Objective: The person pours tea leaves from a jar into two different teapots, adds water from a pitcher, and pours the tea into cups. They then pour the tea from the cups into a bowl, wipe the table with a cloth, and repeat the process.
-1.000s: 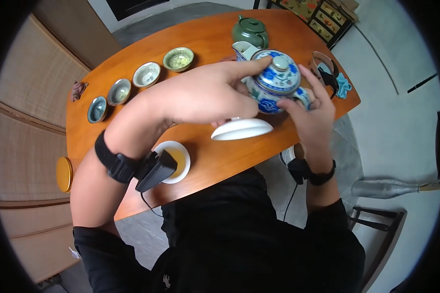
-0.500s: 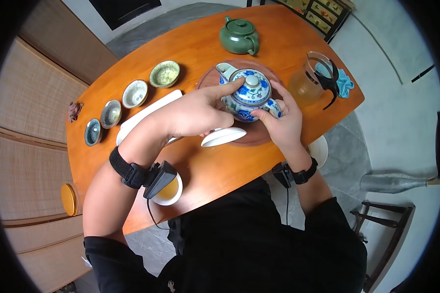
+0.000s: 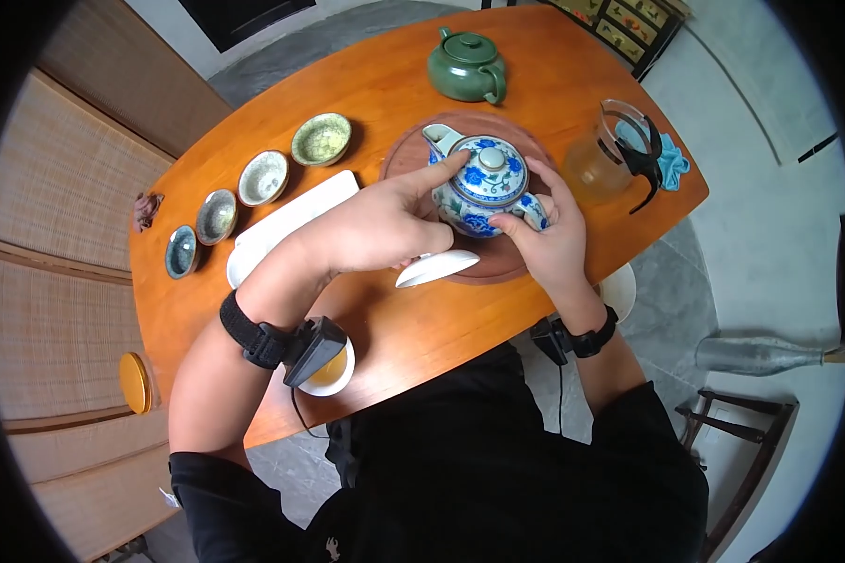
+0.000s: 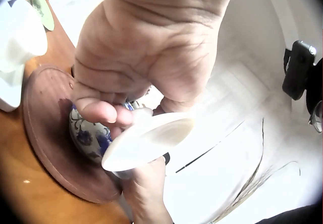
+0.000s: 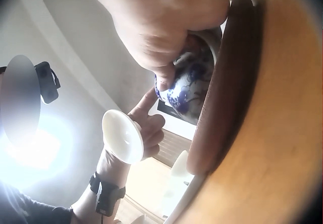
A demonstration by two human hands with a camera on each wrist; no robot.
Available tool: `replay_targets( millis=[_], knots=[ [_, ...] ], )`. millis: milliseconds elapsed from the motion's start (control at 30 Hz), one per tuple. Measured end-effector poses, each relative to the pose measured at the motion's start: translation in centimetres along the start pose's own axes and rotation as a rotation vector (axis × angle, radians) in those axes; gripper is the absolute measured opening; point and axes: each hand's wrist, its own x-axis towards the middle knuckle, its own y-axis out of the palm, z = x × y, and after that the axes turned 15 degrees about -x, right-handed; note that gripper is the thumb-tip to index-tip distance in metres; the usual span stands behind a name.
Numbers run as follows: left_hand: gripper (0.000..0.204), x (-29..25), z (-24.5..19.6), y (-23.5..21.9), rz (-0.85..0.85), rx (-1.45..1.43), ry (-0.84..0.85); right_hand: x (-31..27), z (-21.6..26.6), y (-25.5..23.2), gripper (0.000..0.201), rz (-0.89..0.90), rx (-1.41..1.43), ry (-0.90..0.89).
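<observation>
The blue-and-white teapot (image 3: 479,192) is over the round brown board (image 3: 405,158), its lid (image 3: 490,171) on. My left hand (image 3: 385,220) reaches across with its index finger on the teapot's lid edge, while its curled fingers pinch a small white lid (image 3: 438,268), also seen in the left wrist view (image 4: 146,140) and the right wrist view (image 5: 122,136). On the other side, my right hand (image 3: 555,235) holds the teapot by its handle, thumb and fingers around it. The right wrist view shows the teapot body (image 5: 189,90) close beside the board (image 5: 222,97).
A green teapot (image 3: 466,68) stands at the back, a glass pitcher (image 3: 599,169) and blue cloth (image 3: 672,163) at the right. Several small cups, one greenish (image 3: 321,140), line the left behind a white tray (image 3: 300,215). A white bowl of yellow liquid (image 3: 333,372) is near the front edge.
In the head view the teapot, both hands and the white lid have come lower and leftward since a second ago, as the view shifted. The grips look the same.
</observation>
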Motion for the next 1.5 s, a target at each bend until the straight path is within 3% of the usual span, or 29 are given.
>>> replay_targets(
  millis=[67, 200, 267, 333, 367, 467, 500, 600, 667, 800, 833, 1067, 1500],
  knots=[
    [0.085, -0.8, -0.2, 0.0, -0.034, -0.007, 0.050, 0.1, -0.1, 0.1, 0.077, -0.002, 0.002, -0.011],
    [0.072, -5.1, -2.4, 0.1, -0.107, -0.080, 0.193, -0.1, 0.7, -1.4, 0.082, 0.041, -0.308, -0.037],
    [0.065, -8.4, -3.2, 0.3, -0.239, 0.090, 0.271, -0.7, 2.2, -2.4, 0.082, 0.049, -0.507, -0.065],
    [0.063, -11.9, -2.8, 1.0, -0.375, 0.243, 0.417, -1.4, 4.5, -3.2, 0.077, -0.093, -0.858, -0.302],
    [0.065, -13.8, -2.8, 1.7, -0.437, 0.307, 0.459, -2.2, 6.2, -3.4, 0.071, -0.099, -0.800, -0.248],
    [0.064, -17.4, -0.1, 2.9, -0.569, 0.475, 0.550, -4.4, 8.5, -3.1, 0.071, 0.014, -0.625, -0.409],
    [0.064, -18.2, 1.4, 3.1, -0.599, 0.506, 0.570, -4.8, 8.5, -2.1, 0.072, 0.066, -0.568, -0.556],
    [0.065, -19.1, 5.5, 4.1, -0.725, 0.486, 0.517, -6.6, 10.3, 2.2, 0.085, 0.404, -0.317, -0.500],
    [0.066, -19.0, 8.2, 4.3, -0.787, 0.409, 0.464, -8.4, 9.4, 5.4, 0.098, 0.635, -0.165, -0.294],
    [0.065, -18.5, 10.3, 4.5, -0.762, 0.420, 0.428, -9.6, 9.2, 9.6, 0.112, 0.851, -0.140, -0.243],
    [0.065, -18.3, 10.8, 4.5, -0.758, 0.393, 0.445, -9.7, 9.3, 10.2, 0.112, 0.826, -0.182, -0.308],
    [0.066, -16.8, 12.6, 3.6, -0.761, 0.440, 0.444, -10.3, 8.8, 12.8, 0.113, 0.804, -0.163, -0.323],
    [0.074, -16.7, 14.0, 3.1, -0.777, 0.347, 0.525, -10.9, 8.6, 13.1, 0.095, 0.680, -0.357, -0.665]
  ],
)
